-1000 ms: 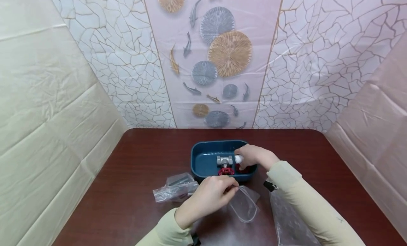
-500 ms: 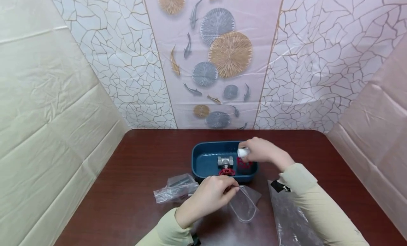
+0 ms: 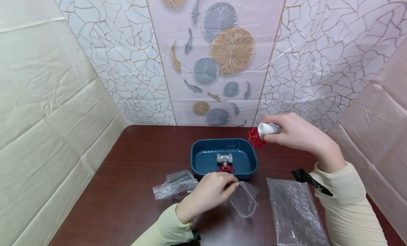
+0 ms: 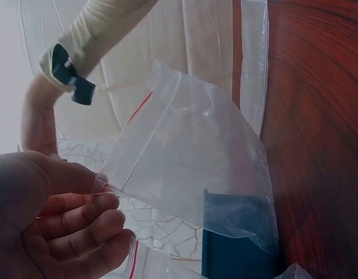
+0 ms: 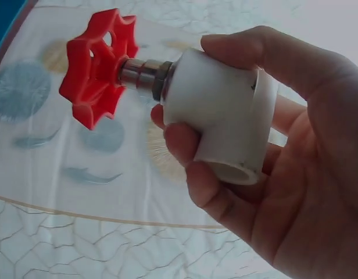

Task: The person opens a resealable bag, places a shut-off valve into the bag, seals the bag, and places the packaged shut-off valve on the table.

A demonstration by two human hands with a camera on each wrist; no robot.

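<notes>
My right hand point(image 3: 299, 134) is raised beyond the right end of the blue basin point(image 3: 203, 161), gripping a white plastic stop valve point(image 5: 217, 93) by its body. The valve's red handwheel point(image 5: 97, 70) points away from the palm, on a short metal stem. Between thumb and forefinger, my left hand point(image 3: 206, 193) pinches the corner of a clear zip-lock bag point(image 4: 190, 145) with a red line near its mouth. That bag hangs in front of the basin. A metal valve point(image 3: 224, 159) with a dark red handwheel lies in the basin, partly behind the left hand.
To the left of the left hand lies a crumpled clear bag point(image 3: 175, 189) with something dark inside. A larger flat clear bag point(image 3: 295, 210) lies on the right of the dark red-brown table point(image 3: 127, 175). Fabric walls enclose the table's back and sides.
The right hand has lifted the white stop valve out of the basin, moving up and to the right. The left hand keeps its pinch on the bag, nearly still.
</notes>
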